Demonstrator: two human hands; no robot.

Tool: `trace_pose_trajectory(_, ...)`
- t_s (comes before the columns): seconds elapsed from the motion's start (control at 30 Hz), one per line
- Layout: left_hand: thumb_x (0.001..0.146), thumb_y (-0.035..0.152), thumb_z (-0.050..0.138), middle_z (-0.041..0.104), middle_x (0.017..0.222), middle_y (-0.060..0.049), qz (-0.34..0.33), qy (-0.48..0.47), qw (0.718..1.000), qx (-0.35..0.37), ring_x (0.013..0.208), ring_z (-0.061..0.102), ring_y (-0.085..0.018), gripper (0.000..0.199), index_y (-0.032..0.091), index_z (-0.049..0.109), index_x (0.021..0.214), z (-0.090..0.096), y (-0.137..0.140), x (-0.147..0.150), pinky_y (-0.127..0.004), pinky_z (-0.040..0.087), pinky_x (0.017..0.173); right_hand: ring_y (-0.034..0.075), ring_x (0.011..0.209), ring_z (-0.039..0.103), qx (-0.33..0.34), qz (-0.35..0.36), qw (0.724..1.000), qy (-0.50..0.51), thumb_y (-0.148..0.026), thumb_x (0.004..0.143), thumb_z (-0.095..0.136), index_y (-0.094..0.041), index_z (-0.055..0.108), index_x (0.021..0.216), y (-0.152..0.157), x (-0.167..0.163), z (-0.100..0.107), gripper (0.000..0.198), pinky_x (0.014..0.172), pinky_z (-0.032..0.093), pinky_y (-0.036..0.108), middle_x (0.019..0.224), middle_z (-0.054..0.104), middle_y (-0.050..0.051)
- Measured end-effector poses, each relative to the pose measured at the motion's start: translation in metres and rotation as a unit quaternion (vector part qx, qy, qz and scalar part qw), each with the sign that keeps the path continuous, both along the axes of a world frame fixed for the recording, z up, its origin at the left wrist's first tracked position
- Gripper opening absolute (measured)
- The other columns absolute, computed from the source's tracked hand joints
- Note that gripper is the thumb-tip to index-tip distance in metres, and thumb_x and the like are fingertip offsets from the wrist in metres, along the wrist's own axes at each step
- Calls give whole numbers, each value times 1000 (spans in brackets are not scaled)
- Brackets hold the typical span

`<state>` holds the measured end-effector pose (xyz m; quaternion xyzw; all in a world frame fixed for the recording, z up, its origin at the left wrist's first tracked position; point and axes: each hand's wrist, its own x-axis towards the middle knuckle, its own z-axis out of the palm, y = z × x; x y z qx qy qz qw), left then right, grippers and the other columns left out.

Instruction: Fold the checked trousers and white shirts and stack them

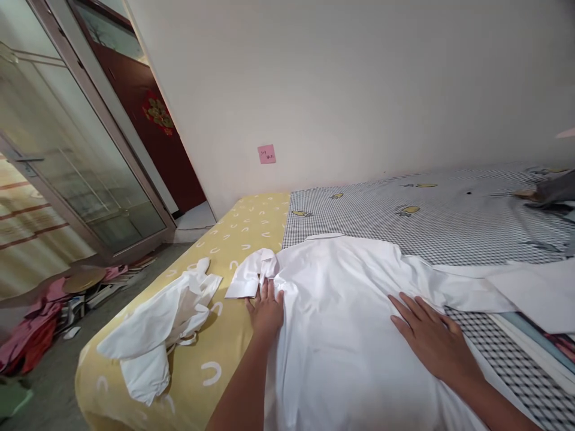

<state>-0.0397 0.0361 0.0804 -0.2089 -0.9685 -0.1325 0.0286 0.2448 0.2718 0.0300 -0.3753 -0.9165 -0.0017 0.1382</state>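
Observation:
A white long-sleeved shirt lies spread on the bed, its collar toward the wall. My left hand rests at the shirt's left edge, fingers spread, close to the bunched left sleeve. On the right side of the shirt my right hand lies flat with its fingers apart. The right sleeve stretches out to the right, its cuff end over some folded cloths. Neither hand grips the fabric visibly.
A crumpled white garment lies on the yellow sheet at left. Folded cloths and a dark item are at right on the checked sheet. A pink note is on the wall. Clothes lie on the floor.

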Motion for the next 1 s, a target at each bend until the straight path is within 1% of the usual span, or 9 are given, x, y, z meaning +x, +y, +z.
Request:
trace_pose_trajectory(0.13,99,48,20,44,158,-15,120,12,991,48,146,39,-34,65,16,36,153,1,12,-15,-62,15,124,27,145,40,34,-2,999,29,-57,97,20,-32,53,147,1,0,-5,65,110,37,52,156,49,-1)
trace_pose_trajectory(0.3,94,54,33,42,159,-16,188,-3,978,86,148,32,-40,68,14,42,148,3,28,-41,-67,21,120,29,142,44,77,13,994,75,-54,98,18,-30,58,143,0,0,-9,65,109,37,53,151,55,1)
trace_pose_trajectory(0.43,84,57,50,48,155,-15,199,-7,973,116,141,40,-45,62,20,57,133,9,34,-62,-69,29,113,30,141,45,84,18,992,90,-50,98,22,-30,58,142,0,1,-9,60,109,37,53,150,56,3)
trace_pose_trajectory(0.53,86,53,48,63,139,-17,230,-6,962,147,133,48,-45,48,21,66,117,15,27,-77,-69,36,107,30,141,45,85,19,992,91,-50,97,23,-31,59,141,0,1,-10,60,109,37,53,150,55,2)
trace_pose_trajectory(0.6,87,54,45,71,122,-19,248,-17,953,170,123,57,-43,45,22,68,109,19,17,-87,-64,45,100,29,142,44,84,18,992,87,-52,97,24,-32,59,141,1,1,-10,60,109,37,53,151,55,1)
trace_pose_trajectory(0.67,88,57,44,74,112,-19,253,-33,948,192,110,65,-40,46,23,68,107,23,7,-97,-56,52,90,29,142,44,79,17,993,81,-53,97,24,-33,58,142,1,1,-10,60,109,36,52,152,53,0)
trace_pose_trajectory(0.77,87,62,43,74,110,-19,260,-51,941,210,102,69,-38,52,21,68,108,27,-3,-108,-51,56,83,29,143,42,64,14,996,67,-53,96,24,-35,56,144,2,1,-9,60,110,35,52,153,52,-1)
trace_pose_trajectory(0.9,89,67,36,71,111,-26,264,-57,939,214,108,67,-42,65,13,66,109,26,-5,-113,-54,54,88,29,143,42,51,9,997,56,-54,96,25,-36,55,144,2,0,-5,59,110,35,53,153,52,-1)
trace_pose_trajectory(1.0,96,58,24,70,113,-25,223,-36,947,227,110,66,-41,64,10,62,116,21,-2,-106,-53,53,91,29,143,42,55,7,997,61,-52,97,26,-34,57,143,0,-1,-4,59,110,35,53,152,54,1)
